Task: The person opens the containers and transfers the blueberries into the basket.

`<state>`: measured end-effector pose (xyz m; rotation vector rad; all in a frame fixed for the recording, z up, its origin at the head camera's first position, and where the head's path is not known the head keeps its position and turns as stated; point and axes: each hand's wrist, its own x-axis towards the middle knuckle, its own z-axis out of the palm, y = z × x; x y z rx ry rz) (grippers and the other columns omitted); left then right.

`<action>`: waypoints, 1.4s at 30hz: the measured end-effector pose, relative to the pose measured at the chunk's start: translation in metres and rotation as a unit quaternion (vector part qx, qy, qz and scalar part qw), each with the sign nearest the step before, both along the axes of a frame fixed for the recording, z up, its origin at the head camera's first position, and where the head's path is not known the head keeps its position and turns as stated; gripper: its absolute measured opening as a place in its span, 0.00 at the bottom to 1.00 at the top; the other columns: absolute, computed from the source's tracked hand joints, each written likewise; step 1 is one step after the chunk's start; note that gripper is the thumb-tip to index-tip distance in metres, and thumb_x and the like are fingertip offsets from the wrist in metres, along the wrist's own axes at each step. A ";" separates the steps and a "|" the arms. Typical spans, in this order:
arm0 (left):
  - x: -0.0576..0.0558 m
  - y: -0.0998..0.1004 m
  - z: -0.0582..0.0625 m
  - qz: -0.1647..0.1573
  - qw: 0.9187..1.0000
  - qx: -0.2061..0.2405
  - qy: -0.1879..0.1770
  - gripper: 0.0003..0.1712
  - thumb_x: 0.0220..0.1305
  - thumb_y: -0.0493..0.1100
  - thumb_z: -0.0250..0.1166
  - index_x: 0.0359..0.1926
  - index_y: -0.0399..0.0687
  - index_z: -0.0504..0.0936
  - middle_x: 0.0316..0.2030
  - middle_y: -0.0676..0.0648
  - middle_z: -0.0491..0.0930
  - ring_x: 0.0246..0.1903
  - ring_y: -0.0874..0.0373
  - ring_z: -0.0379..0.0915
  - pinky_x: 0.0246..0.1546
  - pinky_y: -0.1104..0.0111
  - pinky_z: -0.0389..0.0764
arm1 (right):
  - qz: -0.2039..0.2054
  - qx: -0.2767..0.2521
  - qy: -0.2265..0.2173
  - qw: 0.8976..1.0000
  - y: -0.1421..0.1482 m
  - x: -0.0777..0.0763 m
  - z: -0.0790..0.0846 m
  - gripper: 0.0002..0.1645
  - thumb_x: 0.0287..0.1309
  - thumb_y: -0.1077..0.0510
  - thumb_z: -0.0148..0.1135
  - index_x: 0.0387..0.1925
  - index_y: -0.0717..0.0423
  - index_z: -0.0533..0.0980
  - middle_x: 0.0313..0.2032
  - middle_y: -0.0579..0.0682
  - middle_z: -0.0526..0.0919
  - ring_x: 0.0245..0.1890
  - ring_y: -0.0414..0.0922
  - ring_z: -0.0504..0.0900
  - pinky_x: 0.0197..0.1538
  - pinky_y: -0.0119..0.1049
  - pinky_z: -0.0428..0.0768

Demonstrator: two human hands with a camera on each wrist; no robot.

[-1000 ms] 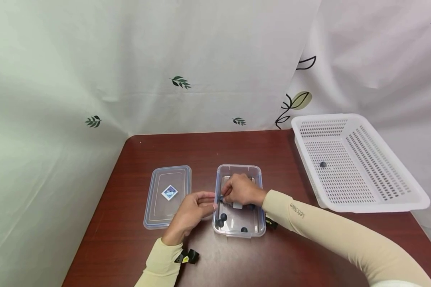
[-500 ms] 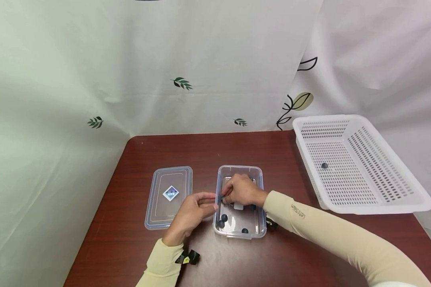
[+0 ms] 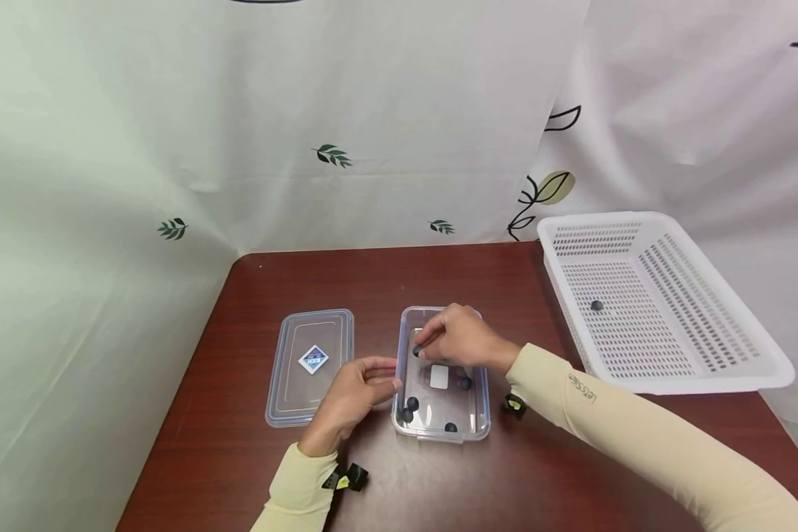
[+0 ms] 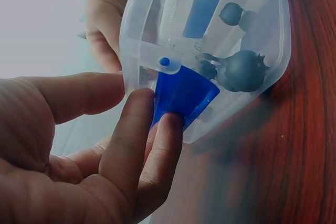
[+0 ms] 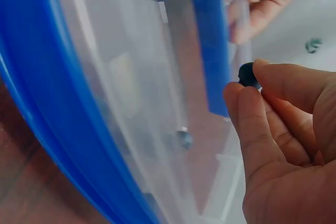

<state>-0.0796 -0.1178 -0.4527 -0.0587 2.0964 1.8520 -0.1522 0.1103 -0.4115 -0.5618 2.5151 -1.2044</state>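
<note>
Pinch: my right hand (image 3: 465,340) holds one blueberry (image 5: 248,76) between thumb and fingertips, the tips set narrow around it.
Place of that berry: over the plastic box (image 3: 441,437), toward its left wall; I cannot tell whether it sits above or below the rim.
Pressure: I judge a light hold best, since hard squeezing could bruise it and slackness could let something so round roll out.
Bracing: my left hand (image 3: 352,391) touches the box's left side, fingers loose and fairly straight, wrapped around nothing; two of them meet the blue clip (image 4: 181,95).
Steadiness: that light contact should be enough to stop the box sliding; a harder push might tip it.
Berries around: a touching pair (image 3: 412,403) near the front left corner, a front berry (image 3: 451,427) by the near wall, and a side berry (image 3: 465,383) near the right wall; my knuckles should pass clear of them.
Lid (image 3: 306,391): flat on the table (image 3: 399,273), left of my work.
Basket (image 3: 698,385): white, off to the right, a lone berry (image 3: 596,305) on its floor.
</note>
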 end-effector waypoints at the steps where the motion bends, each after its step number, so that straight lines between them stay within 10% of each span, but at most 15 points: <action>1: 0.000 0.000 0.000 0.000 1.000 -0.002 0.001 0.22 0.65 0.31 0.70 0.60 0.29 0.82 0.54 0.30 0.86 0.52 0.48 0.86 0.48 0.70 0.85 | -0.004 -0.005 -0.003 1.000 0.002 0.001 0.004 0.11 0.51 0.60 0.82 0.39 0.51 0.92 0.35 0.42 0.94 0.34 0.35 0.90 0.40 0.31 0.87; 19: 0.003 0.001 0.000 0.005 1.000 0.003 0.004 0.23 0.64 0.30 0.70 0.59 0.27 0.82 0.55 0.28 0.85 0.52 0.48 0.86 0.46 0.72 0.84 | -0.110 -0.013 0.010 0.994 0.092 0.001 0.060 0.17 0.56 0.56 0.80 0.48 0.52 0.90 0.41 0.47 0.94 0.42 0.43 0.90 0.44 0.31 0.84; 27: 0.001 0.002 0.000 0.006 1.000 0.003 0.002 0.22 0.64 0.30 0.70 0.59 0.27 0.82 0.53 0.29 0.85 0.50 0.50 0.86 0.46 0.73 0.84 | -0.181 0.009 0.018 0.983 0.161 0.003 0.077 0.23 0.59 0.48 0.80 0.54 0.52 0.88 0.44 0.47 0.94 0.41 0.30 0.88 0.44 0.24 0.80; 42: 0.001 0.002 0.001 0.009 1.000 -0.002 0.005 0.22 0.64 0.30 0.70 0.59 0.26 0.81 0.53 0.29 0.85 0.52 0.49 0.85 0.46 0.74 0.83 | -0.236 0.084 -0.015 0.968 0.261 0.017 0.040 0.34 0.64 0.42 0.75 0.63 0.59 0.82 0.49 0.51 0.92 0.41 0.18 0.78 0.49 0.30 0.75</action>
